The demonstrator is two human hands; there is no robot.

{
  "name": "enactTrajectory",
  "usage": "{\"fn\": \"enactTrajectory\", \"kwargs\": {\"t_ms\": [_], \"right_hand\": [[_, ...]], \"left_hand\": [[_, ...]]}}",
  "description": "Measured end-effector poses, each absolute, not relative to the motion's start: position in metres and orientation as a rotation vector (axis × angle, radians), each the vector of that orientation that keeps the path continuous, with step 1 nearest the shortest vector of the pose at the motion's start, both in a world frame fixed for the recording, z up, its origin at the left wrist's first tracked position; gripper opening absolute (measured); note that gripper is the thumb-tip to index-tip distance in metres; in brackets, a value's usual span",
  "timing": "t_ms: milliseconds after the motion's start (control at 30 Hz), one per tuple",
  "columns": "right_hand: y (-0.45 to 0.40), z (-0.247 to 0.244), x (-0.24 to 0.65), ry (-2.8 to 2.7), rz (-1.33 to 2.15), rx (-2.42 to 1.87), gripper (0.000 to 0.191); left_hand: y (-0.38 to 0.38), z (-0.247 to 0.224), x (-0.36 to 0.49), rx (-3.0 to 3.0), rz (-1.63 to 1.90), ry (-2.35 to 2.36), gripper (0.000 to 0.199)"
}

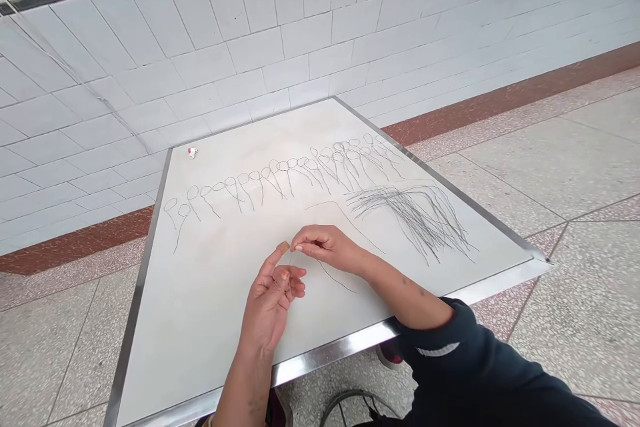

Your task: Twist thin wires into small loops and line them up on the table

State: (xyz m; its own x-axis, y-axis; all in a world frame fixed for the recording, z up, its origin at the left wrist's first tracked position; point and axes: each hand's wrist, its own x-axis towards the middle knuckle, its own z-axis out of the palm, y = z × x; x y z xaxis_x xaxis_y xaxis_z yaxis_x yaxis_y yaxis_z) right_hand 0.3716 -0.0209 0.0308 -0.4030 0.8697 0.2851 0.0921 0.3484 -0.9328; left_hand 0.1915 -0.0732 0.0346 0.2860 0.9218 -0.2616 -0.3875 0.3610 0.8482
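My right hand [325, 247] pinches a thin dark wire [337, 281], whose free length trails over the white table towards the right. Close beside it on the left, my left hand [275, 287] is raised palm up, its index finger, with a tan wrap on the tip, nearly touching the right fingertips. The left thumb is bent towards the other fingers, and a bit of wire seems to pass by them. Behind the hands lies a long row of wires with looped ends [255, 177]. To the right is a loose bundle of unlooped wires [415, 213].
The white table [195, 307] has a metal edge and stands near a tiled wall. A small red and white item [193, 153] rests at its far left corner. A single bent wire [350, 221] lies behind my right hand. Below the near edge, a round metal frame [357, 395] shows.
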Motion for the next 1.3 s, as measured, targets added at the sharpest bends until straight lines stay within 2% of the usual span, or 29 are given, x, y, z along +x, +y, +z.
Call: {"fn": "enactTrajectory", "kwargs": {"t_ms": [267,600,900,1033,1300], "right_hand": [[-0.018,0.022,0.372,-1.918,1.031,-0.771,0.018],[-0.017,0.017,0.373,-1.958,0.953,-0.94,0.019],[-0.005,0.016,0.388,-1.756,0.938,-1.125,0.019],[0.005,0.021,0.415,-1.57,0.884,-1.259,0.02],[-0.016,0.026,0.373,-1.814,1.039,-1.04,0.016]], "left_hand": [[-0.072,0.041,0.184,0.838,0.868,1.006,0.055],[-0.071,0.046,0.179,0.91,0.845,1.123,0.059],[-0.071,0.046,0.167,0.93,0.875,1.133,0.06],[-0.064,0.043,0.148,0.918,1.005,1.214,0.062],[-0.062,0.032,0.166,1.016,1.018,1.198,0.058]]}}
